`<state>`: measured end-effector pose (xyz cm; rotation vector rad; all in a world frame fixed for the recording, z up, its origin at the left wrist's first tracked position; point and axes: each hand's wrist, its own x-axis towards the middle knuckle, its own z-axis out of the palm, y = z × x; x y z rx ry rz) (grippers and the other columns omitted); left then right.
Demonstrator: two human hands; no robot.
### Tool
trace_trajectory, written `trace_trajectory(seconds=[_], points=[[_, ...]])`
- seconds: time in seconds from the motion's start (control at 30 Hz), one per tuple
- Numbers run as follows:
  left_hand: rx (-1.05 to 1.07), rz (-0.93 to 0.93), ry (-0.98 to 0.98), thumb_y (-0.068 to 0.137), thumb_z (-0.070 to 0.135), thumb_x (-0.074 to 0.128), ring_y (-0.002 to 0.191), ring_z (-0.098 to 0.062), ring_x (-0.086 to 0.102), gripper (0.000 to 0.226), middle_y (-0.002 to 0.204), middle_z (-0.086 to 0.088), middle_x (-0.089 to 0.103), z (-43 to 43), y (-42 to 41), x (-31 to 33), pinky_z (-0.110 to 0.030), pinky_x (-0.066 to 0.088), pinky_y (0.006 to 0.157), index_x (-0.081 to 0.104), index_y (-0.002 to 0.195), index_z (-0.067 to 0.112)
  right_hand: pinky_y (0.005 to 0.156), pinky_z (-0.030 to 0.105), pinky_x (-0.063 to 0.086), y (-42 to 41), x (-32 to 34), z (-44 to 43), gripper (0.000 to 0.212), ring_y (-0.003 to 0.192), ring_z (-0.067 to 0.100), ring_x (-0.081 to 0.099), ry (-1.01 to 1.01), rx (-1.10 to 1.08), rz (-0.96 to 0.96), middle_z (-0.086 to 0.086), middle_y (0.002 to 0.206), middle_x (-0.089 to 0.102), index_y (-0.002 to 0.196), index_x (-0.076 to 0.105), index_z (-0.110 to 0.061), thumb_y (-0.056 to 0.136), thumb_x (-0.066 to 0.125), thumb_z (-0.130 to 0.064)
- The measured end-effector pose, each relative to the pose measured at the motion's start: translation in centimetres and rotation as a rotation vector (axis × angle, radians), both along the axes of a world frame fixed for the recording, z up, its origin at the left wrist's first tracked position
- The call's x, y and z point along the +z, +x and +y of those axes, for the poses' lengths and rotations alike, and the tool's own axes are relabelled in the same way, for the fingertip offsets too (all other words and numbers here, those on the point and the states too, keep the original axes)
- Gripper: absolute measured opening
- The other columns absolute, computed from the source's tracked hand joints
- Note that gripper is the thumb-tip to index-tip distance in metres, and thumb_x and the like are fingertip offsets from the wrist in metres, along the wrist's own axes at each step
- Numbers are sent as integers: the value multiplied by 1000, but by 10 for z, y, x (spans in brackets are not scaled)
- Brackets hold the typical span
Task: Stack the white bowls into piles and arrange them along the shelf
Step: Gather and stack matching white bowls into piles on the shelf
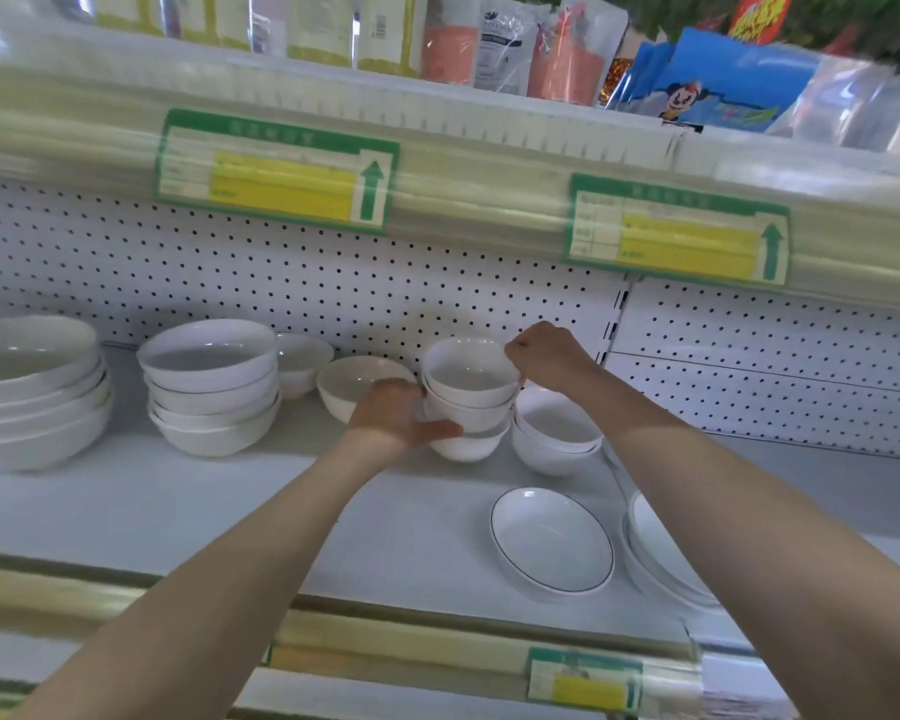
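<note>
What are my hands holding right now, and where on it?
Both hold the middle pile of small white bowls: the left hand grips its left side, the right hand pinches the top bowl at its right rim.

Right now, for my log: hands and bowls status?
Left hand grips side of bowl stack; right hand pinches its top rim. Neighbouring bowl pile close on the right.

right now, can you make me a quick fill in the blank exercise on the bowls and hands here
The held pile of small white round bowls counts ____ bowls.
The right hand pinches the ____ of the pile's top bowl.
The left hand grips the pile from its ____ side.
The green arrows on the yellow-and-green shelf labels point ____.
Missing words: three; rim; left; up.
</note>
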<state>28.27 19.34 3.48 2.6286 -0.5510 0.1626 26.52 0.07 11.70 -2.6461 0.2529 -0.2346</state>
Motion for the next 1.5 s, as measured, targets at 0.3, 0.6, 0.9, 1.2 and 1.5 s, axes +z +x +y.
trace_trajectory(seconds=[0.3, 0.6, 0.9, 1.2, 1.5], points=[[-117, -55, 87, 45, 80, 16, 129, -19, 44, 109, 127, -2, 64, -1, -6, 6, -17, 8, 102, 66, 118, 18, 52, 28, 24, 25, -25, -16, 38, 56, 19, 34, 14, 64, 79, 4, 59, 41, 57, 28, -14, 93, 42, -14], [-74, -123, 93, 41, 80, 13, 131, -14, 42, 114, 126, -1, 65, -4, -16, 8, -14, 5, 103, 67, 119, 17, 52, 28, 18, 36, -28, -20, 37, 54, 17, 24, 43, 55, 129, 1, 59, 32, 60, 28, -17, 92, 45, -16], [1, -93, 13, 50, 90, 24, 136, -13, 38, 102, 121, 5, 66, -3, 3, -19, -24, 13, 116, 73, 104, 19, 51, 28, 17, 41, -29, -20, 34, 55, 18, 24, 23, 93, 102, 1, 59, 30, 60, 27, -17, 89, 45, -15], [35, -226, -105, 80, 57, 69, 141, -20, 32, 59, 133, 1, 59, 14, -12, -26, -24, 25, 112, 65, 124, 17, 54, 27, 30, 47, -33, -19, 39, 58, 21, 43, -92, 64, 71, 3, 59, 42, 60, 39, -14, 95, 43, -29], [121, -351, -177, 73, 25, 82, 108, -33, 63, 46, 119, -12, 68, 94, -32, -32, -36, 50, 89, 70, 114, 7, 71, 34, 52, 64, -6, 38, 37, 79, 28, 64, -34, 100, -129, 15, 98, 73, 102, 71, -4, 94, 44, -27]])
